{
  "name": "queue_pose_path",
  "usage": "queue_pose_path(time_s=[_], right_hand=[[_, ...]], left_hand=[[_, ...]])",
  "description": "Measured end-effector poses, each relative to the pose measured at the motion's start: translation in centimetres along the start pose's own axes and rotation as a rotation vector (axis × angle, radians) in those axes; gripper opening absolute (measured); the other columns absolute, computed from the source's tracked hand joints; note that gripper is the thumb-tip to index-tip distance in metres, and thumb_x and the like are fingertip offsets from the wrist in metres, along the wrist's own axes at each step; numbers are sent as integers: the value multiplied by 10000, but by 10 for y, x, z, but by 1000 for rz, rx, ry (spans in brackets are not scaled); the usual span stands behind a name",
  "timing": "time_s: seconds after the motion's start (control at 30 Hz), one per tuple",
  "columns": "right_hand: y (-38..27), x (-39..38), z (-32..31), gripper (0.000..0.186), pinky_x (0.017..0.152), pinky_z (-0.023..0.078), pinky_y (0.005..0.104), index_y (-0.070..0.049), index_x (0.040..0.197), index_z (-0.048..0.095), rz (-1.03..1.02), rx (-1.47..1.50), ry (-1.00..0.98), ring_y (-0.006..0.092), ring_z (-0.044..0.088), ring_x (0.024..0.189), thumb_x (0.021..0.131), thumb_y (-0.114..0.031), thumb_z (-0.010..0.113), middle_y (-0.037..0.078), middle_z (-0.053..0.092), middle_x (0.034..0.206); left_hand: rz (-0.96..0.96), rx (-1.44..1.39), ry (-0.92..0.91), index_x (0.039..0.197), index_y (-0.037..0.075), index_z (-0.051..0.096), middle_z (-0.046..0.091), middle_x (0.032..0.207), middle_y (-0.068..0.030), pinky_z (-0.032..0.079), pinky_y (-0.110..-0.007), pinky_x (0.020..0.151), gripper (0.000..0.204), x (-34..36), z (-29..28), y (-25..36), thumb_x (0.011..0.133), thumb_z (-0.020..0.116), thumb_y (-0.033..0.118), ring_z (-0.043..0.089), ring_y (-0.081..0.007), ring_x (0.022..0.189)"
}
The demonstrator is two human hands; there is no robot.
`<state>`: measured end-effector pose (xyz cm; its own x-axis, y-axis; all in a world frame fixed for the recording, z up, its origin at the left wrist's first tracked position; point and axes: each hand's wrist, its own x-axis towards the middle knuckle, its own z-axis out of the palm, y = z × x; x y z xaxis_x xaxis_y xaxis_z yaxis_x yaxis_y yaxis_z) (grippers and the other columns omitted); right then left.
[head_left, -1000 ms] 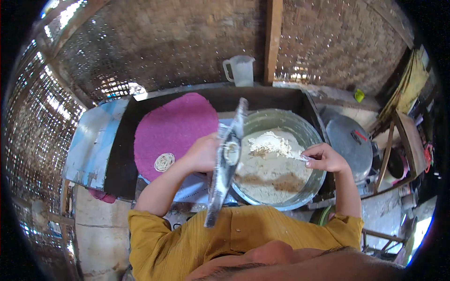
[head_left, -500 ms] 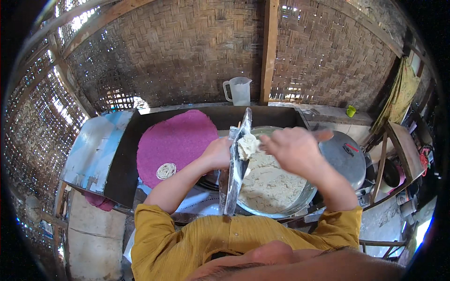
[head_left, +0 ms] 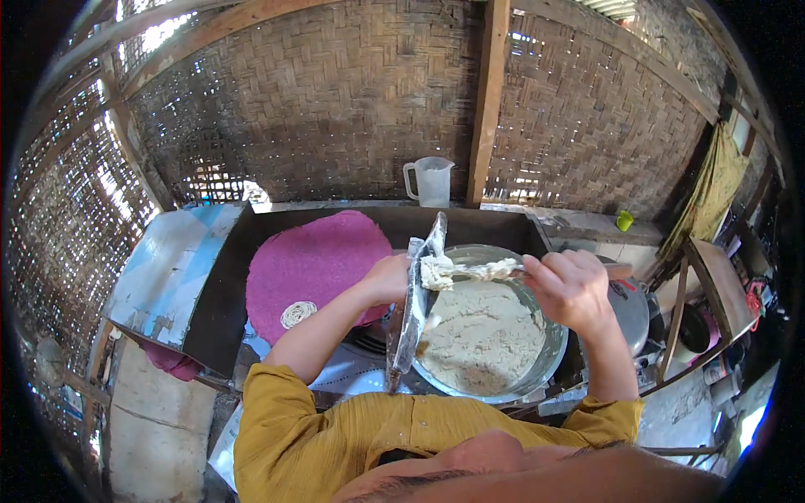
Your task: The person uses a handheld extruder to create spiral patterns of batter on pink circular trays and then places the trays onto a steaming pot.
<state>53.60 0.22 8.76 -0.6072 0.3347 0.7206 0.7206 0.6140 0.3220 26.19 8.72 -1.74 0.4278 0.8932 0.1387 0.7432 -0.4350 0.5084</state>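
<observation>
My left hand grips the side of a long, narrow, dough-smeared board-like tool, which stands tilted over the left part of a metal basin. Some of its fingers are hidden behind the tool. In my right hand is a wooden-handled spatula-like tool, its narrow blade coated with dough. The blade's tip touches a lump of pale dough on the upper part of the board-like tool. Crumbly pale dough fills much of the basin below.
On the left, a round purple mat carries a small coil of thin dough strands. Behind stands a translucent pitcher. A metal lid lies right of the basin; a green cup sits on the back ledge.
My right hand has moved right and slightly down, away from the dough lump. The spatula-like tool's blade now shows stretched out leftward to the lump. The left hand keeps its hold.
</observation>
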Motion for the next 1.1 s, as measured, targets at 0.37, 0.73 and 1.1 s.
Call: queue_pose_path(time_s=[0.37, 0.73, 1.1], right_hand=[[-22, -2, 41, 235, 460, 340, 261, -84, 908, 555, -219, -40, -84, 115, 441, 528, 675, -102, 567, -23, 414, 606], [-59, -76, 86, 160, 409, 280, 176, -55, 944, 540, 1342, 1570, 96, 43, 382, 481, 814, -148, 539, -22, 481, 635], [-70, -94, 101, 127, 429, 340, 186, -42, 868, 583, 1210, 1349, 53, 57, 459, 534, 743, -52, 607, 9, 539, 669]], left_hand=[[-138, -27, -152, 886, 76, 622, 588, 884, -203, 439, -380, 728, 462, 7, 0, 23, 557, 638, 400, 562, -353, 826], [75, -267, 63, 876, 79, 607, 591, 882, -188, 439, -386, 701, 350, 13, -3, 3, 661, 576, 352, 554, -345, 840], [82, -321, 137, 907, 94, 600, 616, 869, -115, 444, -333, 694, 311, 2, -24, -5, 667, 591, 291, 585, -265, 824]])
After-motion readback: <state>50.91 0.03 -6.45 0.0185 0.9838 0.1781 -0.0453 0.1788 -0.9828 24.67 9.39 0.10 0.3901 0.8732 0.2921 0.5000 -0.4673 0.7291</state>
